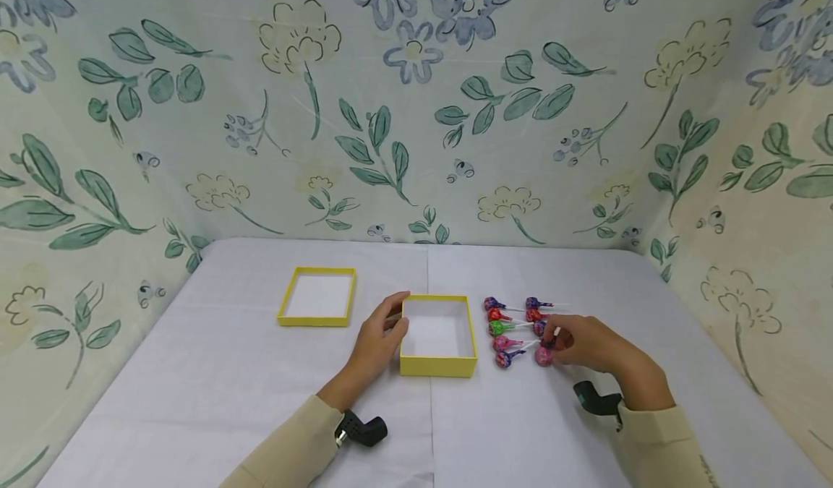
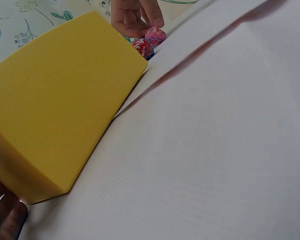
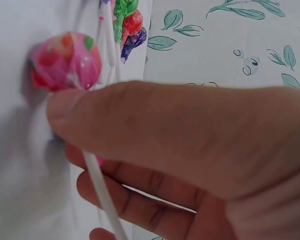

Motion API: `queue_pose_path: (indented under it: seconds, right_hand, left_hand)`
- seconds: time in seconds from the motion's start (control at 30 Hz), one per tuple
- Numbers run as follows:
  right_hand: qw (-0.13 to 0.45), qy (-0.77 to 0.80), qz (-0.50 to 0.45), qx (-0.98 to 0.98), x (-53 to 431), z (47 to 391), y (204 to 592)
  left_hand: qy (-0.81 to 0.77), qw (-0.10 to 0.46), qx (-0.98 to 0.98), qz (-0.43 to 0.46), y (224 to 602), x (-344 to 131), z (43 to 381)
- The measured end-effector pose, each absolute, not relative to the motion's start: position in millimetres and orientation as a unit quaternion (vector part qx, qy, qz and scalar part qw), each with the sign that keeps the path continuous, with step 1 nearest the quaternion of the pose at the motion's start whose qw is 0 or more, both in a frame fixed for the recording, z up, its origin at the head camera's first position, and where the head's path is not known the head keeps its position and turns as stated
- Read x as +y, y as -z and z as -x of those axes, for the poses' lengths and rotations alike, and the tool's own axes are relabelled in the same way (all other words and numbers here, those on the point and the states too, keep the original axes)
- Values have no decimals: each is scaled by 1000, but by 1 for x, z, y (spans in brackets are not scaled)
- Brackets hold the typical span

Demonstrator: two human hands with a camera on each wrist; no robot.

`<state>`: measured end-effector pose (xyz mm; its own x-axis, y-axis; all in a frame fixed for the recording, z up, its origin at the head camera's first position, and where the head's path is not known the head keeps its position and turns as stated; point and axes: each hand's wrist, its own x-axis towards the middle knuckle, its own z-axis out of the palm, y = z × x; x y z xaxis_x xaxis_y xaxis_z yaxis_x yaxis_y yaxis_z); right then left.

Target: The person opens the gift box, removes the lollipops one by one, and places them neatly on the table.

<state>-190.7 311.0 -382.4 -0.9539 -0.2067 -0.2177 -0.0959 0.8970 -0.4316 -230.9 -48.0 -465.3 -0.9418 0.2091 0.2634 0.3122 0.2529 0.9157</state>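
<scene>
An open yellow box (image 1: 438, 366) with a white inside stands at the middle of the table. Against its left side rests my left hand (image 1: 376, 335), fingers by the far left corner and thumb at the rim; fingertips also show beside the yellow wall (image 2: 65, 105) in the left wrist view. To the right, my right hand (image 1: 588, 343) pinches a pink-wrapped lollipop (image 3: 67, 62) by the stick just below its head, with the white stick (image 3: 101, 187) running down past the fingers. This lollipop is at the near end of the right column of lollipops.
A shallow yellow-rimmed lid (image 1: 315, 322), white inside, lies left of the box. Between box and right hand are two columns of wrapped lollipops, including a green one (image 1: 497, 327) and a purple one (image 1: 504, 359). A flowered cloth (image 1: 390, 148) hangs behind the white-covered table (image 1: 195, 401).
</scene>
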Motion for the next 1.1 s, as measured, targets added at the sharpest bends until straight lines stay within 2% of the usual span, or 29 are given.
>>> queue_pose_path:
  seconds: [0.7,0.87,1.1]
  right_hand:
    - [125,208,79,967,308,193,375]
    - [87,205,87,971,303,196,371]
    - [-10,196,119,973,290,198,372]
  left_hand:
    - [577,55,-797,171,466,-52,232]
    - [581,58,-795,164,466,-50,234]
    - [584,58,-796,152,465,-49,233]
